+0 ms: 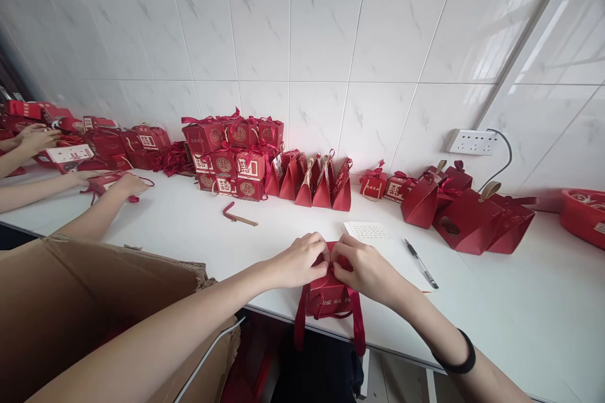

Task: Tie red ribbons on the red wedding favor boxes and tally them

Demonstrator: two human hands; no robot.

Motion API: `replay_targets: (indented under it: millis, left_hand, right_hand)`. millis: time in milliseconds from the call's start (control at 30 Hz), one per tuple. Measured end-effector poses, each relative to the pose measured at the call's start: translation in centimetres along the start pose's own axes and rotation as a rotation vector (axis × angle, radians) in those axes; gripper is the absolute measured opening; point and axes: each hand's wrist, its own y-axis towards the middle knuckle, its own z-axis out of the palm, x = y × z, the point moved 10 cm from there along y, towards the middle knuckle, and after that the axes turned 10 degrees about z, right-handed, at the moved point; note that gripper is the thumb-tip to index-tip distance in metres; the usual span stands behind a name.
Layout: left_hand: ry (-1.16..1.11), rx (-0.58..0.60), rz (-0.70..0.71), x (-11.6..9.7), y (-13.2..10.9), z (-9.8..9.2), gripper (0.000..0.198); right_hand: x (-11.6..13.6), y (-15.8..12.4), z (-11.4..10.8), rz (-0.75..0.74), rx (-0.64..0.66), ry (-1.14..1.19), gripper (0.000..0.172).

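A small red gift box (328,296) with gold lettering and hanging red ribbons stands at the near edge of the white table (496,308). My left hand (299,261) and my right hand (365,271) both pinch its top, fingers curled and pressed together over the flaps. A black band circles my right wrist. The box top is hidden under my fingers.
A sheet of paper (373,233) and a black pen (420,262) lie just right of my hands. Stacked red boxes (231,157) and red bags (467,217) line the tiled wall. An open cardboard carton (94,302) sits at lower left. Other people's hands (125,186) work at the left.
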Motion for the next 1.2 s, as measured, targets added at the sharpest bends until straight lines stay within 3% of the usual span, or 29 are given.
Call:
replay_targets:
  millis: [967, 1200]
  left_hand:
    - [-0.007, -0.05, 0.047, -0.17, -0.27, -0.13, 0.005]
    - [0.033, -0.07, 0.102, -0.81, -0.08, -0.59, 0.003]
  right_hand:
    - [-0.09, -0.12, -0.06, 0.01, -0.03, 0.05, 0.011]
    - [-0.77, -0.07, 0.21, 0.017, -0.095, 0.104, 0.012]
